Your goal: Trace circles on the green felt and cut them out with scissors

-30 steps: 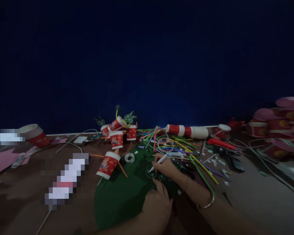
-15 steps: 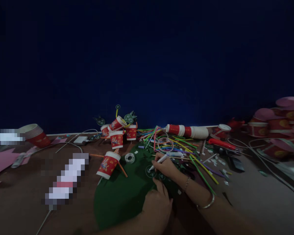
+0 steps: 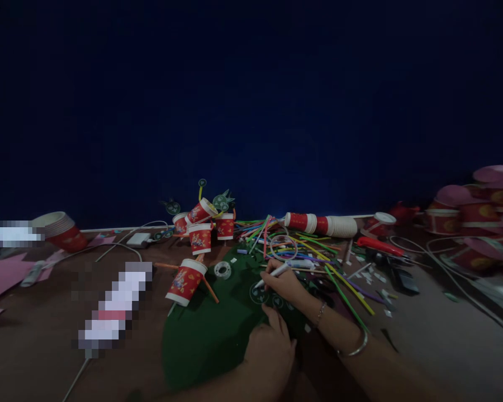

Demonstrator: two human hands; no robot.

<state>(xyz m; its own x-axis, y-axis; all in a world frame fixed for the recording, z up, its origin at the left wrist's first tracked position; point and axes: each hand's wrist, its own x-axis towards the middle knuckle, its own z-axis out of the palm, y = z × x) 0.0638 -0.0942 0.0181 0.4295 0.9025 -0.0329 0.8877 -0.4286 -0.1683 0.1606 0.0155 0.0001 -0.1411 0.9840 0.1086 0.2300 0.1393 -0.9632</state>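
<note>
Pen (image 3: 275,273) is up a touch: vs. prev. frame its tip sits slightly nearer the far side of the pale drawn ring (image 3: 260,298), so the marks inside show a bit more. R hand (image 3: 284,281) shifts w/ it, only a hair. Prob. meaning: marking is mid-way in the same spot, pen just repositioned, no new area started. Whether the tip touches is too small to tell.

Rest of head view: L hand (image 3: 270,347) basically same as prev. frame, index finger out, tip at the ring's near edge on the green sheet (image 3: 205,335); other fingers curl under, can't tell if they hold anything. R hand pinches the pen low on its barrel, pen tilted, back end up & right. Smaller ring (image 3: 278,301) w/ marks lies just right of the first. Whole scene slides slightly right, likely cam sway; on the desk (image 3: 33,357) nothing else visibly shifts: tape roll (image 3: 222,270) left of & beyond the ring, red cup (image 3: 186,282) further left, straws (image 3: 314,245) heaped behind R hand.
</note>
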